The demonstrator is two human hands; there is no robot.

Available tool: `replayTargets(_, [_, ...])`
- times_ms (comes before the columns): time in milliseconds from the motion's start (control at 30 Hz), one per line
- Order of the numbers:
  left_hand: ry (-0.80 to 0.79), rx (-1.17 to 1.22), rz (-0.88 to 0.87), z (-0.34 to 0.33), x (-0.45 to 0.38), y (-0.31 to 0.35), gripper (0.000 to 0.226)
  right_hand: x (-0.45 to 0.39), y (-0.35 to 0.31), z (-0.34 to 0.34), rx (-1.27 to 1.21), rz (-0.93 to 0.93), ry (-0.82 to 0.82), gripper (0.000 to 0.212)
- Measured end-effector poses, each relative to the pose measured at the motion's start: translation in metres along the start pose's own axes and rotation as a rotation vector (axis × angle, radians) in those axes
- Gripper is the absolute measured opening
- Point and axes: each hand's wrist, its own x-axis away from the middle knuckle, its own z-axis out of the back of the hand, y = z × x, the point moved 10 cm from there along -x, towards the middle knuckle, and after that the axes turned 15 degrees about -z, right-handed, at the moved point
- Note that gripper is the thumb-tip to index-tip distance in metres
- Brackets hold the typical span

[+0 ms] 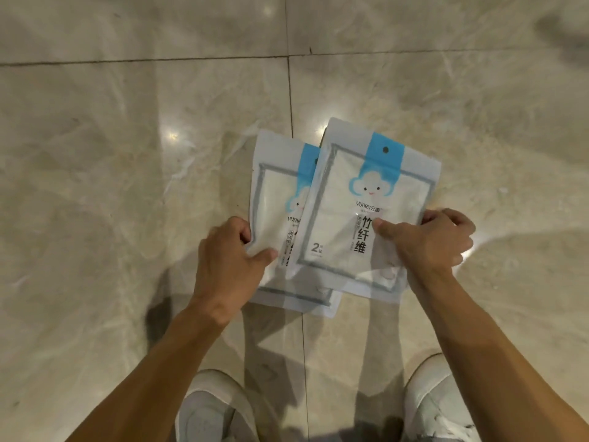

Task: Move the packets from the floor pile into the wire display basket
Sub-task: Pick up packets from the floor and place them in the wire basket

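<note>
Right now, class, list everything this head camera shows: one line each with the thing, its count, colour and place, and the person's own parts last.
front packet: one, white with a blue tab and cloud face, overlapping the other packet, right of centre.
back packet: one, same white and blue, partly covered, left of centre.
floor: beige glossy marble tiles with dark seams, all around.
shoes: two, white, at the bottom edge.
left hand: one, grips the back packet's left edge.
right hand: one, grips the front packet's right edge, thumb on its face.
No basket or floor pile is in view.
</note>
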Motion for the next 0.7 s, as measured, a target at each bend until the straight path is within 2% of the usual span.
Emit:
replayTargets(67, [-0.017, 0.135, 0.087, -0.005, 0.004, -0.005, 0.044, 0.000, 0.001, -0.004, -0.190, 0.017, -0.183, 0.039])
replayTargets(133, [-0.004, 0.227, 0.105, 0.001, 0.006, -0.005, 0.037, 0.006, 0.001, -0.004, -0.357, -0.014, -0.383, 0.040])
replayTargets(200, [0.009, 0.355, 0.117, 0.014, 0.012, -0.002, 0.036, 0.016, -0.005, 0.007, -0.410, -0.013, -0.493, 0.042])
replayTargets(267, [0.028, 0.479, 0.142, 0.033, 0.020, 0.001, 0.045, 0.028, -0.018, 0.025, -0.422, 0.007, -0.539, 0.039])
replayTargets(367, [0.106, 0.636, 0.164, 0.074, 0.037, 0.006, 0.036, 0.048, -0.045, 0.060, -0.413, 0.027, -0.590, 0.040])
replayTargets(467, [0.157, 0.787, 0.173, 0.130, 0.061, 0.024, 0.038, 0.088, -0.087, 0.106, -0.401, 0.037, -0.671, 0.042])
replayTargets(633, [0.217, 0.895, 0.211, 0.253, 0.107, 0.072, 0.066, 0.187, -0.177, 0.188, -0.292, 0.111, -0.799, 0.045])
replayTargets(700, [0.280, 0.901, 0.208, 0.315, 0.128, 0.095, 0.058, 0.240, -0.221, 0.225, -0.278, 0.163, -0.845, 0.048])
